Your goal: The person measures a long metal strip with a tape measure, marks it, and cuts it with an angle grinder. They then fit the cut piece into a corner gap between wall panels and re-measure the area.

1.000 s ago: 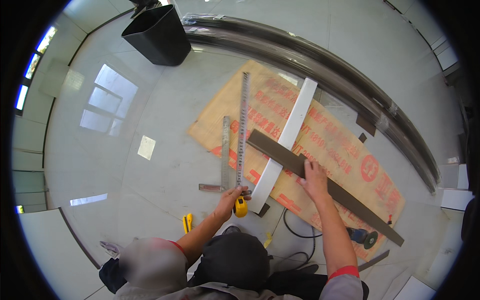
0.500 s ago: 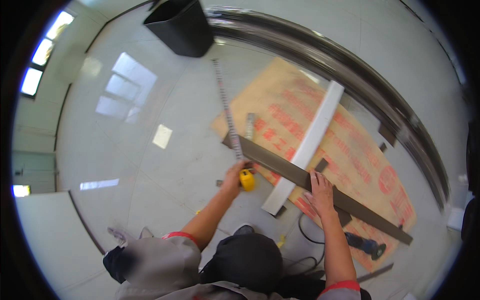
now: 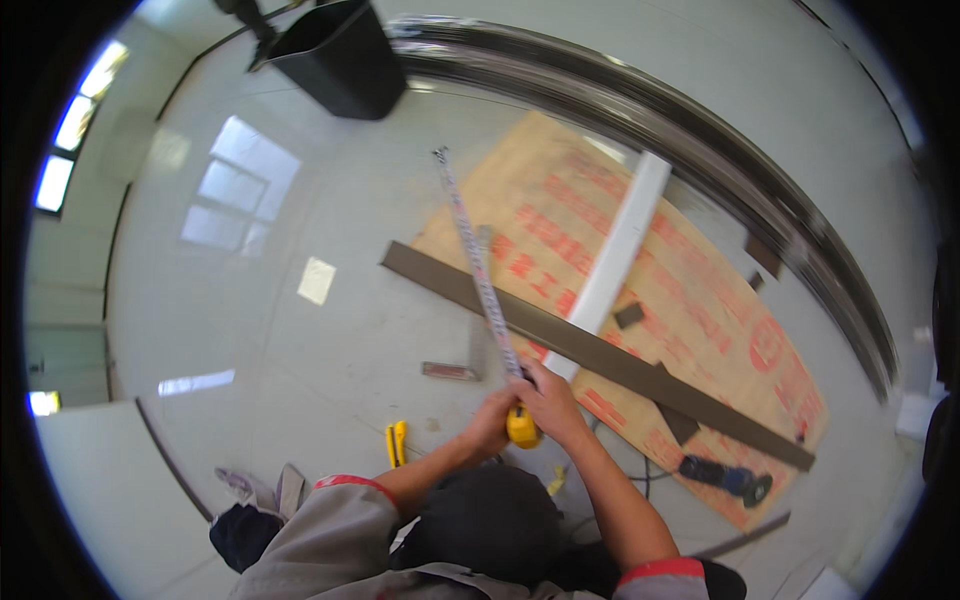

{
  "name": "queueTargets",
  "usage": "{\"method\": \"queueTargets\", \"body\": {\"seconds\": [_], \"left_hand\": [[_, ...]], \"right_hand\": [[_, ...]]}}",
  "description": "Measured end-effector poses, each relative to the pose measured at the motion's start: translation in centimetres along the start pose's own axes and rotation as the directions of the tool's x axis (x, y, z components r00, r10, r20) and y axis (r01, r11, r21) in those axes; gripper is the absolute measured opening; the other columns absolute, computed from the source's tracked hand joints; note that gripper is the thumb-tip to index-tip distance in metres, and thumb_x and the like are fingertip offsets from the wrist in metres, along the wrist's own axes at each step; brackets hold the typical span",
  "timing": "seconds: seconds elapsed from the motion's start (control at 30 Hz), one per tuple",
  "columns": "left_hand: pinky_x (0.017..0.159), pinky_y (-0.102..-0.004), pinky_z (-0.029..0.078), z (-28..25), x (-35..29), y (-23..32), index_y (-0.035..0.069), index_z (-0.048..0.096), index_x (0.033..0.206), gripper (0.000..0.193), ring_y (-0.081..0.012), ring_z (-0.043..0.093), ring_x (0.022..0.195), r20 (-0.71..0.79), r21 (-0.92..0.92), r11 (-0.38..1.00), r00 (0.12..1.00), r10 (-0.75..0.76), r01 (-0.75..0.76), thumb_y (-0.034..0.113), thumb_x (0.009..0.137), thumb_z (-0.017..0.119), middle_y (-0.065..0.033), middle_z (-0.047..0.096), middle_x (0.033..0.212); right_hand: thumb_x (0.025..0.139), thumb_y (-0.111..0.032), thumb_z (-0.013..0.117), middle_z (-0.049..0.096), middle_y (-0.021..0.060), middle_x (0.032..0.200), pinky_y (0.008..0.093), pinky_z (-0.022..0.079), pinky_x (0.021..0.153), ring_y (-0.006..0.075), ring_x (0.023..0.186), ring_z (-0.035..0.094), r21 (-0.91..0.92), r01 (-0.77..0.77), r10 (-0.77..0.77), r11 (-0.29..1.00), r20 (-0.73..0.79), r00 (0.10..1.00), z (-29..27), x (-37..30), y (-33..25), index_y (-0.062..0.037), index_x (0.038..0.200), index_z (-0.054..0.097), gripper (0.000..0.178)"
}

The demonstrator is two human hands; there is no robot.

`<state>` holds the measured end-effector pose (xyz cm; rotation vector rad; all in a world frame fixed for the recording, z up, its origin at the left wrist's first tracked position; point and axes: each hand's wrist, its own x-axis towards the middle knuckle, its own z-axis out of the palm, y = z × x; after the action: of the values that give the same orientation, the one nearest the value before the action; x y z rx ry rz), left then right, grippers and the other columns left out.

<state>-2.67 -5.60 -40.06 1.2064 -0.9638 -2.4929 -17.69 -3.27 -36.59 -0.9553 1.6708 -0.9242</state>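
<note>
My left hand (image 3: 488, 424) is closed around the yellow case of a tape measure (image 3: 523, 430). My right hand (image 3: 552, 402) is closed at the mouth of the case, against the near end of the blade, and the two hands touch or nearly touch. The pulled-out tape blade (image 3: 466, 232) runs away from me, crossing over a long dark brown metal profile (image 3: 620, 362). That profile lies slantwise across a white bar (image 3: 622, 246), apart from both hands. Exactly how my right fingers grip the blade is hidden.
Beneath the bars lies a brown sheet (image 3: 690, 330) with red print, with an angle grinder (image 3: 725, 478) on its near right part. A metal square (image 3: 450, 371) and a yellow-handled tool (image 3: 396, 443) lie left. Farther off are a black bin (image 3: 370, 75) and long dark profiles (image 3: 720, 150).
My right hand has left the brown profile and come over to the tape measure. The case is closer to me. The profile's left end now reaches farther left past the tape blade.
</note>
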Motion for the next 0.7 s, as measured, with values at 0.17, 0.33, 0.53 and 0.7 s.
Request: {"method": "queueTargets", "body": {"seconds": [0.17,0.33,0.53,0.7], "left_hand": [[0.095,-0.0405,0.052,-0.7,0.0,-2.0,0.001,0.049,0.138,0.051,-0.0247,0.061,0.117,0.027,-0.304,0.950,0.998,-0.061,0.066,0.039,0.103,0.055,-0.0110,0.062,0.127],[0.074,-0.0360,0.058,-8.9,2.7,2.3,0.003,0.056,0.123,0.043,-0.0214,0.068,0.092,-0.493,-0.047,0.992,0.866,0.082,-0.121,0.033,0.095,0.067,-0.0121,0.066,0.108],[0.056,-0.0258,0.054,-11.8,8.4,8.2,-0.005,0.060,0.106,0.039,-0.0171,0.066,0.071,-0.694,-0.043,0.970,0.705,0.144,-0.240,0.030,0.093,0.072,-0.0091,0.064,0.088],[0.051,-0.0254,0.052,-14.4,10.3,7.0,-0.005,0.063,0.101,0.037,-0.0159,0.063,0.058,-0.660,-0.155,0.945,0.742,0.119,-0.289,0.030,0.093,0.071,-0.0094,0.064,0.078]], "right_hand": [[0.099,-0.028,0.052,0.065,0.0241,0.082,0.0500,0.049,0.071,0.0436,0.082,0.065,-0.116,-0.112,0.094,0.987,-0.147,0.985,-0.1,-1.1,1.6,-0.0032,0.104,0.060,0.026],[0.101,-0.025,0.049,0.066,0.0224,0.079,0.0537,0.048,0.069,0.0443,0.079,0.065,-0.404,0.001,-0.053,0.915,-0.118,0.992,-4.9,-0.7,4.8,-0.0043,0.095,0.055,0.023],[0.100,-0.022,0.050,0.069,0.0210,0.084,0.0550,0.050,0.073,0.0437,0.084,0.067,-0.719,-0.010,0.093,0.695,0.076,0.993,-4.2,2.5,-0.1,-0.0060,0.094,0.055,0.018],[0.100,-0.021,0.049,0.069,0.0208,0.086,0.0553,0.050,0.076,0.0426,0.086,0.067,-0.750,0.104,0.021,0.653,0.155,0.988,-1.3,5.9,-2.0,-0.0054,0.097,0.056,0.018]]}}
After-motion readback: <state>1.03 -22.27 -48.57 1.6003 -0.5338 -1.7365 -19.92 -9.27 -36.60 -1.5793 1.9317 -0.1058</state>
